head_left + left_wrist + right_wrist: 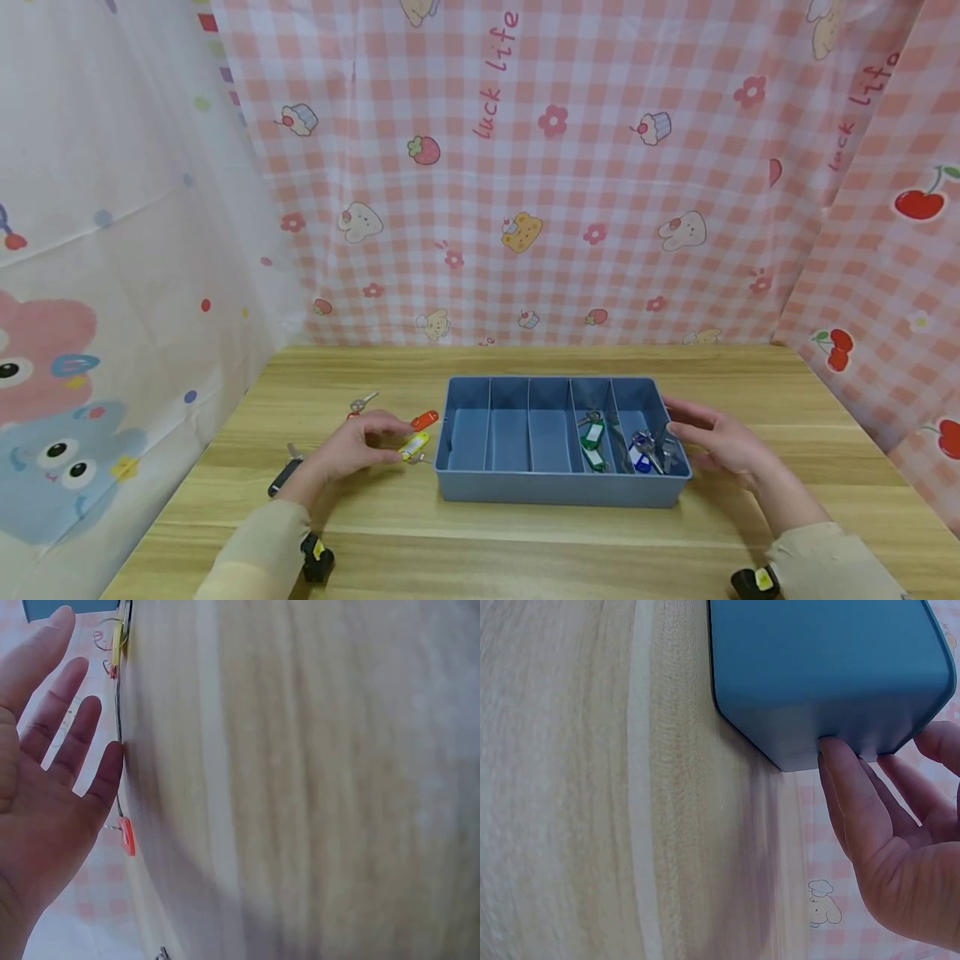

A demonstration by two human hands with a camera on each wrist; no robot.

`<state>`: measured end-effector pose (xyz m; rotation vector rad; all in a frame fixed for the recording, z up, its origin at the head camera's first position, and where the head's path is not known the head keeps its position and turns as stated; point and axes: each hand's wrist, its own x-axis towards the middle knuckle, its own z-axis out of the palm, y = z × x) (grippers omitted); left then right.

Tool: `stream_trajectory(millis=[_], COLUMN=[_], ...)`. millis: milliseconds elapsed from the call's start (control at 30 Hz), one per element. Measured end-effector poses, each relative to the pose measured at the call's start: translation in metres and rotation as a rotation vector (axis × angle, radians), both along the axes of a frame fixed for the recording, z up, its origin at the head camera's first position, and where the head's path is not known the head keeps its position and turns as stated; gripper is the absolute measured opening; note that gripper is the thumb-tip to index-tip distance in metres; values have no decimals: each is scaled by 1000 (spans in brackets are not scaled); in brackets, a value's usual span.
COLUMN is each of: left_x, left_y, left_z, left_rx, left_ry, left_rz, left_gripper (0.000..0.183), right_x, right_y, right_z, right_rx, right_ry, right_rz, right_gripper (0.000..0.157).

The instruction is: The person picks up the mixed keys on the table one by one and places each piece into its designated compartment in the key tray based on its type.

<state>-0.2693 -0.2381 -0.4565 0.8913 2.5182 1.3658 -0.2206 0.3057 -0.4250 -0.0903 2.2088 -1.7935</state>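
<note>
A blue-grey tray [562,488] with several compartments stands on the table. My right hand [723,442] touches its right end, fingertips against the end wall [802,724] and thumb near the rim. My left hand [356,447] hovers left of the tray, fingers loosely extended. Just past its fingertips lies a key with a yellow tag [414,447]; in the left wrist view the fingers stand apart from this yellow tag [116,643]. An orange-red key tag [425,420] lies behind it. Keys with green tags [594,433] fill the fourth compartment, keys with blue tags [640,460] the rightmost.
A key [363,402] with a red tag, partly hidden by my left hand, lies farther back on the wooden table [525,542]. Beside my left wrist is a black-handled key [283,477]. Printed cloth [555,183] hangs behind and at both sides.
</note>
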Motion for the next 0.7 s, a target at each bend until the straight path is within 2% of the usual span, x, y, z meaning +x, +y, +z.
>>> stream_trajectory(millis=[267,700], left_x=[-3,-6], left_y=[1,0], left_z=[-3,-8], left_rx=[-15,18], left_ry=[4,16], left_rz=[0,-16], left_gripper=[35,29], right_x=[1,0], right_y=[0,2], right_z=[0,0], right_rx=[-14,25], right_ry=[-1,4], right_rz=[4,8], right_gripper=[68,67])
